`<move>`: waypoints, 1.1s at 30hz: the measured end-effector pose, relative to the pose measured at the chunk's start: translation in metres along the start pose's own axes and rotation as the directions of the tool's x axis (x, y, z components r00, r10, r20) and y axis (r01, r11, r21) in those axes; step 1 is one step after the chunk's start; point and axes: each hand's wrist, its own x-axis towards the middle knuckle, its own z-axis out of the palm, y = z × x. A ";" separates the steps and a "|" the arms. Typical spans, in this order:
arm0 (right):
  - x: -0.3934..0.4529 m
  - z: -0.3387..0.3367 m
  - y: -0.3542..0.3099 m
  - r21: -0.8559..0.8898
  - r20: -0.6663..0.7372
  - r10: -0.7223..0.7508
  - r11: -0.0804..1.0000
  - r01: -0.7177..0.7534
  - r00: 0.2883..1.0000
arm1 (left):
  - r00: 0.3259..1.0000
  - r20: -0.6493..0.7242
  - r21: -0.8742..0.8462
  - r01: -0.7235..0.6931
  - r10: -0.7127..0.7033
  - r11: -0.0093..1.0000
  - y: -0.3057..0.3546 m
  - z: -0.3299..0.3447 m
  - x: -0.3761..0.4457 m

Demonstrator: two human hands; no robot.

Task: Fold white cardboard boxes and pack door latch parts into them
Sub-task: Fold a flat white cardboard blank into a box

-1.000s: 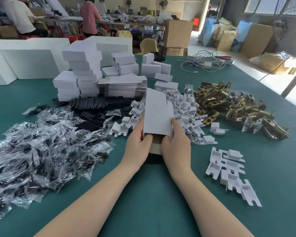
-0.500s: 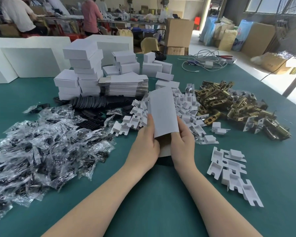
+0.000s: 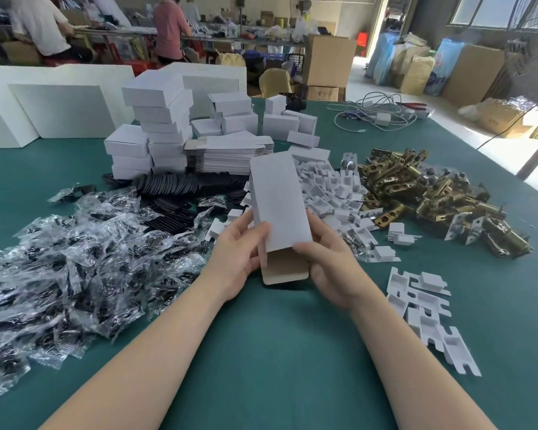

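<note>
while in both hands (image 3: 236, 248), box (image 3: 278, 200)

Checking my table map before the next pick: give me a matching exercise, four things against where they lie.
Things:
1. white box blank
2. brass latches
3. clear bagged parts
4. stack of folded boxes

Places:
A. left side of the table
B. right side, far
C. held in both hands
D. far left of centre

Pairs: 1-C, 2-B, 3-A, 4-D
</note>
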 end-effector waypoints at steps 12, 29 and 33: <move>0.006 -0.001 0.006 -0.385 -0.402 -0.074 0.918 -0.094 0.913 | 0.999 -0.038 0.191 -0.031 0.039 0.981 -0.003 0.005 -0.002; 0.000 0.010 0.008 -0.653 -0.498 -0.327 0.751 -0.099 0.803 | 0.911 0.019 0.757 -0.282 0.412 0.589 -0.014 0.014 -0.008; 0.004 0.010 0.007 -0.673 -0.488 -0.342 0.734 -0.096 0.803 | 0.901 0.057 0.804 -0.297 0.431 0.515 -0.015 0.008 -0.008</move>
